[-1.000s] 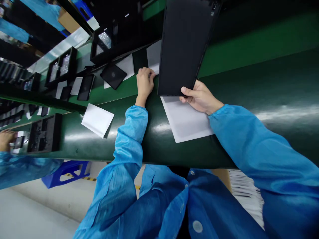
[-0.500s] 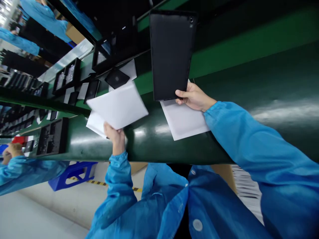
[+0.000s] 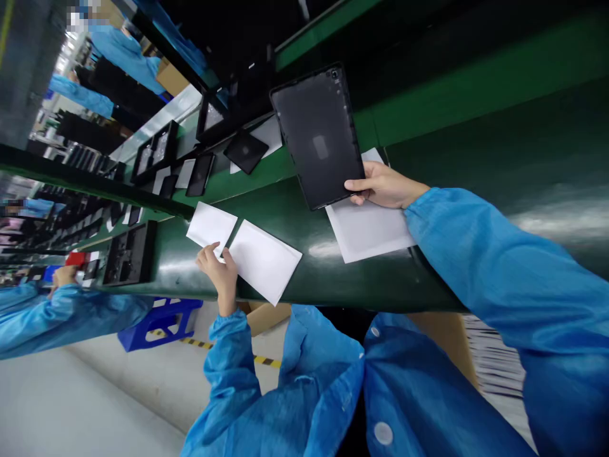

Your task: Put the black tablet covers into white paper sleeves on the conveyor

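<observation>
The black panel (image 3: 316, 136) is up off the green table (image 3: 328, 279), just above the centre of the frame, tilted and with its corner camera opening at the top. The right hand (image 3: 387, 185) has it by its lower right corner, thumb on the side facing the camera and the other fingers behind, pinching the edge.

Below the right hand, a broad white sheet (image 3: 368, 235) lies flat, partly hidden by hand and panel. Left of centre, a small white sheet (image 3: 209, 223) and a larger white sheet (image 3: 266, 261) lie close together. The left hand (image 3: 219, 278) is at the gap between them, thumb and fingers parted, pinching nothing that I can see (whether the fingertips touch either sheet, I cannot tell).

As for how far things have got, all three sheets are down on the table, while the panel is uncovered and not set down. Toward the upper left, a dark tablet-like piece (image 3: 246, 151) rests partly over a pale sheet (image 3: 270, 134), and a compartmented black tray (image 3: 128, 255) sits farther left.
</observation>
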Tool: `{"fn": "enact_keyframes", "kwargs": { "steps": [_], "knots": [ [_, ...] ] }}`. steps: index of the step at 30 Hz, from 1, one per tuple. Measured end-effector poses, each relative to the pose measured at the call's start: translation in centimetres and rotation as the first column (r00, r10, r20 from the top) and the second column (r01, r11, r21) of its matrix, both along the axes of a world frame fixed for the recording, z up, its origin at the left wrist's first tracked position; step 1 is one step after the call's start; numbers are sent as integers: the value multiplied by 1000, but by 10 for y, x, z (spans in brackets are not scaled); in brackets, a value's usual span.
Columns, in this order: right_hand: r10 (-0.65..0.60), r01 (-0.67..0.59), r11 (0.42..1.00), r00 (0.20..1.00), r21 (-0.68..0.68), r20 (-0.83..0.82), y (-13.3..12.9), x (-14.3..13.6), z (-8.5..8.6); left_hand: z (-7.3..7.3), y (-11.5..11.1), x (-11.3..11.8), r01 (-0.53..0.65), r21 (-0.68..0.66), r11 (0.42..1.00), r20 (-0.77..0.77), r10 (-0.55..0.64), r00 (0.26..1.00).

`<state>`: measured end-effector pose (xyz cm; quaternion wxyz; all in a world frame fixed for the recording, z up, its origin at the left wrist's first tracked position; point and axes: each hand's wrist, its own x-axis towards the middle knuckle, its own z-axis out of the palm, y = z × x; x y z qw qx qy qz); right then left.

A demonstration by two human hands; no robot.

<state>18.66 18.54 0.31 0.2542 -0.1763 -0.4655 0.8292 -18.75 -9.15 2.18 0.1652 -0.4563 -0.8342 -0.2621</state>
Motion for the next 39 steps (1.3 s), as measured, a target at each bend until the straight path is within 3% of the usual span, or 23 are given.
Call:
{"fn": "enact_keyframes", "kwargs": {
  "steps": [2, 3, 6, 7, 8, 14, 18, 22, 26, 34, 37, 39],
  "knots": [
    [12, -12, 1000, 1000, -10, 5, 0, 1, 0, 8, -4, 27, 193, -139, 971, 19, -192, 981],
    [14, -14, 1000, 1000, -14, 8, 1, 1, 0, 12, -8, 43, 330, -228, 916, 87, -319, 944],
    [4, -3, 1000, 1000, -21, 23, 1, 1, 0, 24, -22, 91, 642, -442, 627, 313, -562, 765],
    [-3, 3, 1000, 1000, -22, 31, 1, 1, 0, 26, -27, 104, 674, -476, 565, 343, -586, 734],
    [-8, 9, 1000, 999, -22, 38, 1, 1, 0, 26, -31, 114, 680, -495, 541, 348, -593, 726],
    [-26, 26, 1000, 999, -16, 34, -1, 0, 0, 9, -47, 142, 638, -437, 634, 243, -600, 762],
    [-55, 55, 998, 997, -15, 55, 0, -1, -1, 2, -51, 148, 685, -422, 594, 228, -662, 714],
    [-56, 58, 998, 995, -20, 89, 0, 0, 0, 5, -50, 143, 740, -406, 536, 259, -709, 655],
    [-64, 67, 997, 994, -30, 93, 0, 0, 0, 9, -46, 137, 775, -329, 539, 275, -731, 625],
    [-76, 78, 997, 994, -18, 82, 1, 0, -6, 6, -40, 138, 778, -144, 611, 324, -714, 621],
    [-77, 78, 997, 994, -15, 78, 1, 0, -6, 8, -44, 141, 735, -8, 678, 503, -632, 589],
    [-80, 81, 997, 994, -12, 74, 0, 0, -5, 12, -46, 139, 641, 96, 762, 660, -530, 532]
  ]
}}
